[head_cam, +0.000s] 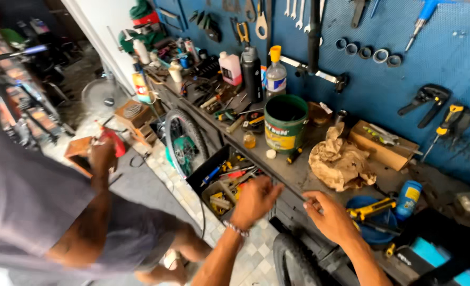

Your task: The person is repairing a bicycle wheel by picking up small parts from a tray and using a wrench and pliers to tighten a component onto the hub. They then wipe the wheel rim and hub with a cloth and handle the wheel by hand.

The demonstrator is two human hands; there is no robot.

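Note:
My left hand (253, 201) and my right hand (330, 216) are close together in front of the cluttered workbench (298, 177). Both pinch a thin dark wire or spoke (289, 189), which runs between them. The left hand, with a bead bracelet at its wrist, has its fingers curled on the wire's left end above the open tool drawer (227, 177). My right hand's thumb and fingers close on the other end, near a yellow-handled tool (373, 208) in a blue bowl. A black bicycle tyre (293, 262) stands just below my hands.
A person in a grey shirt (28, 206) crouches at the left, holding something red (110, 142). On the bench stand a green bucket (285, 124), crumpled brown paper (341, 161), bottles and a blue can (409, 198). A bicycle wheel (184, 140) leans on the bench. Tools hang on the blue pegboard (404, 74).

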